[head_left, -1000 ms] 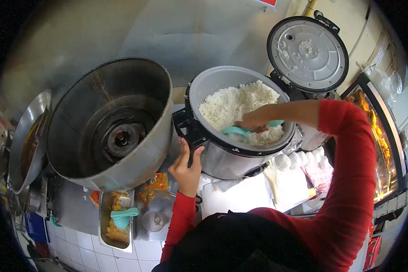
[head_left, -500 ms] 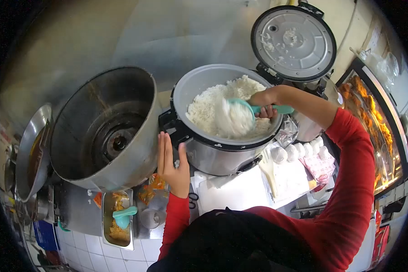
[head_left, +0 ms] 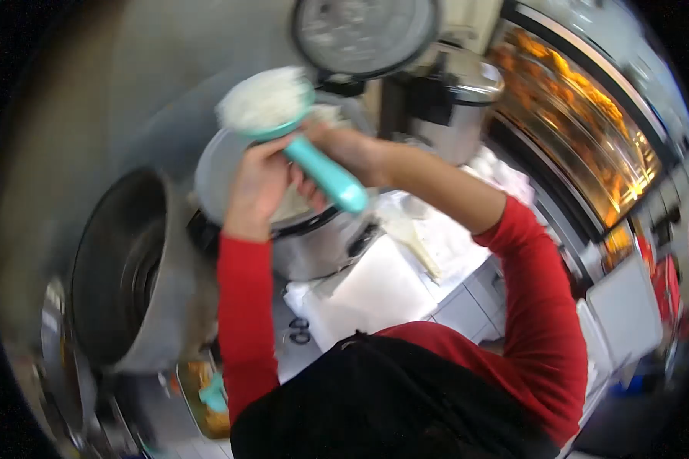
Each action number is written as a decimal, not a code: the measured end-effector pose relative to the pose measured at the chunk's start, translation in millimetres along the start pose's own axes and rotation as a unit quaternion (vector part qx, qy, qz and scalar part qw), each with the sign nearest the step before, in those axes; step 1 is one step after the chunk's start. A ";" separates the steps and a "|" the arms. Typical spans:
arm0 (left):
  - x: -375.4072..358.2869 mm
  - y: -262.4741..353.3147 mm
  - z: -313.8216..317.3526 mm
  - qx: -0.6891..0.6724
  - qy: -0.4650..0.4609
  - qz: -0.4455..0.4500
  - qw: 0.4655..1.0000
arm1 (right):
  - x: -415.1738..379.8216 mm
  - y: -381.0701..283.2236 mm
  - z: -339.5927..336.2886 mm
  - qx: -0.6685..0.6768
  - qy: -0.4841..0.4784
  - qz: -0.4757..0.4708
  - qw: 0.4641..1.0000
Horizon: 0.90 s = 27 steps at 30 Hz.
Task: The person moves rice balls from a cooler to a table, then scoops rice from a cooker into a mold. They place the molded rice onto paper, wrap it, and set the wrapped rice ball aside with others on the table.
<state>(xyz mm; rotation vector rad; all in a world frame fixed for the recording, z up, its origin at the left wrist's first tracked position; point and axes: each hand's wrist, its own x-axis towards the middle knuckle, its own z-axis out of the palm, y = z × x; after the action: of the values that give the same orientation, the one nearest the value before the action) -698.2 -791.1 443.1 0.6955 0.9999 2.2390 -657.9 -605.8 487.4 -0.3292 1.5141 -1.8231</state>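
A teal rice scoop (head_left: pixel 325 174) is raised over the rice cooker (head_left: pixel 314 249), its bowl heaped with white rice (head_left: pixel 262 101). My right hand (head_left: pixel 341 145) is closed around the handle just below the bowl. From the other side my left hand (head_left: pixel 256 187) grips the scoop at its neck, though its fingers are partly hidden and blurred. Both arms partly cover the cooker, so only a little of the rice inside shows. The cooker's lid (head_left: pixel 364 34) stands raised behind it.
To the left stands a large, deep metal pot (head_left: pixel 122 268). White paper sheets (head_left: pixel 383 294), a pale spatula (head_left: pixel 413 243) and black-handled scissors (head_left: pixel 299 330) lie in front. Another steel pot (head_left: pixel 463 115) and a lit glass food cabinet (head_left: pixel 574 130) are at right. A food tray (head_left: pixel 194 398) is lower left.
The rice-filled scoop has been lifted out of the cooker, up and left. My left hand has moved from beside the cooker onto the scoop. The camera view has turned toward the right.
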 end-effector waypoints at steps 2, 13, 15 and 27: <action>-2.1 -1.1 29.0 -0.031 0.195 0.093 0.976 | -28.2 25.0 -31.7 -0.081 0.046 -0.074 0.993; 3.8 28.9 -26.4 -0.113 0.166 0.041 0.979 | -44.0 326.1 -156.2 -0.506 0.431 0.131 0.735; 2.8 27.4 -27.7 -0.112 0.168 0.032 0.979 | -38.6 331.6 -157.3 -0.550 0.442 0.099 0.702; -13.4 30.6 -31.0 -0.169 0.164 0.019 0.972 | -52.3 313.6 -161.5 -0.552 0.391 0.080 0.733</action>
<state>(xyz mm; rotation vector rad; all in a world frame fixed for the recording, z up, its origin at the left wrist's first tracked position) -718.3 -831.9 446.1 0.1996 0.7225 2.5263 -604.8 -463.1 164.9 0.0881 3.0193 -0.6668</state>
